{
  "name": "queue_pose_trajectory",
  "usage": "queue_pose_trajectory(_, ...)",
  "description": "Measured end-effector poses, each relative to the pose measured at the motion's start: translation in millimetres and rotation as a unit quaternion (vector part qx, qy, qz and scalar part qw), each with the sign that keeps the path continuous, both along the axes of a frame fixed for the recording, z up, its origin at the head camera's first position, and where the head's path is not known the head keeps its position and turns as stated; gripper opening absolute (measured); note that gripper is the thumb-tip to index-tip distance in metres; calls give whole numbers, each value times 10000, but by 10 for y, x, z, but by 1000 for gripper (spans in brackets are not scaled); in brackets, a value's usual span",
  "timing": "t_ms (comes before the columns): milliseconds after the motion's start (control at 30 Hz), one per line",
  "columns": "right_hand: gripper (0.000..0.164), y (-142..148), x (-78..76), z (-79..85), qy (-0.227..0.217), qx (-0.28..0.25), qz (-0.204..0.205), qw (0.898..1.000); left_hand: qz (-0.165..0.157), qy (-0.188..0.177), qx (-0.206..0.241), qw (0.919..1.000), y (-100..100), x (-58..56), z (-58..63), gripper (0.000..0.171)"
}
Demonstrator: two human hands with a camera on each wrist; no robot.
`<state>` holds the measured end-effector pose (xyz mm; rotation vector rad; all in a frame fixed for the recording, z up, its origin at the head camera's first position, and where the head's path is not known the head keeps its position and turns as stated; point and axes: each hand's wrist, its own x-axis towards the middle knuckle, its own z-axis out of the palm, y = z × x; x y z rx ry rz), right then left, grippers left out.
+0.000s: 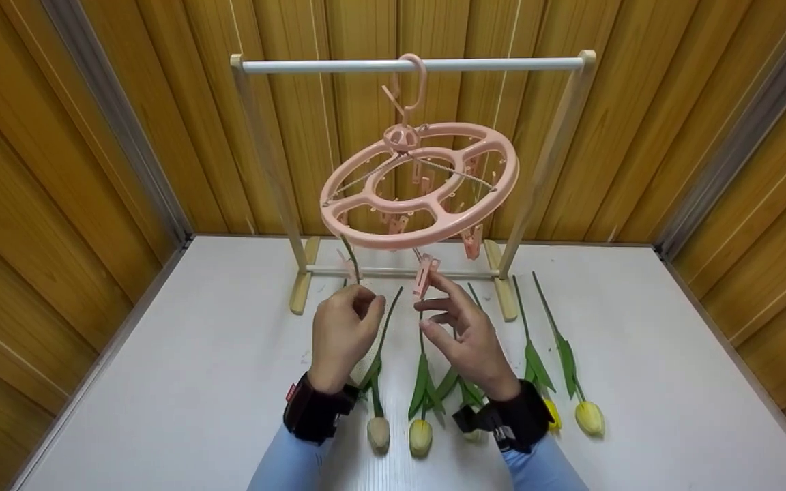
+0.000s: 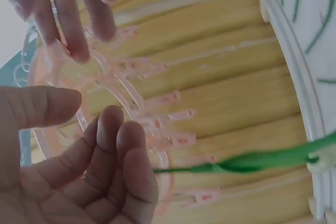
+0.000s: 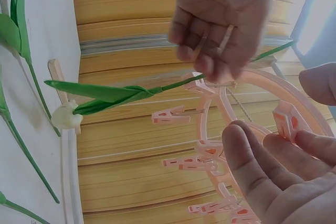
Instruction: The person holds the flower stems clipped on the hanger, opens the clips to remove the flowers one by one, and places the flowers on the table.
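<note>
A pink round clip hanger point(image 1: 417, 235) hangs from the rack's white bar. My left hand point(image 1: 345, 334) has its fingers curled round the stem of a tulip point(image 3: 121, 95), held blossom down; the stem's upper end point(image 1: 348, 249) rises beside the hanger rim. In the left wrist view the stem disappears behind the curled fingers, the thumb apart from them. My right hand point(image 1: 468, 334) touches a pink clothespin point(image 1: 424, 276) with one finger. In the right wrist view that clip point(image 3: 286, 120) rests against a fingertip, with the thumb standing away from it.
Several tulips lie on the white table point(image 1: 195, 354), including pale ones point(image 1: 421, 436) in the middle and a yellow one point(image 1: 589, 417) at the right. The wooden rack point(image 1: 270, 157) stands behind them. More clothespins point(image 1: 473, 240) dangle beneath the hanger. Wood-look panels point(image 1: 127, 136) enclose the table.
</note>
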<state>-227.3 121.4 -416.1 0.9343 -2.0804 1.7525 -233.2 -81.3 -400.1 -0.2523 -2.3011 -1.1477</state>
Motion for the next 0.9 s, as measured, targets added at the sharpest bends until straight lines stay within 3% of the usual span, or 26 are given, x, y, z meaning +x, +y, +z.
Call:
queue_pose_trajectory(133,64,10,1,-7,84,-10,-21,10000,775,-176,-100,9968,-83,-80,-65,21)
queue_pose_trajectory(233,64,12,4,-2,90,-20,-30,10000,893,-364,-10,9953,-113,-155,-104,32)
queue_pose_trajectory(367,64,15,15,14,15,-29,-79,10000,533,-521,355,9966,-134,-248,-148,47)
queue_pose_trajectory(533,64,20,27,34,-46,-38,-112,9999,21,-455,843,9954,-149,-302,-179,40)
queue_pose_trajectory(900,63,39,18,61,-60,-109,-170,9998,-471,-440,1281,9897,-152,-230,-119,32)
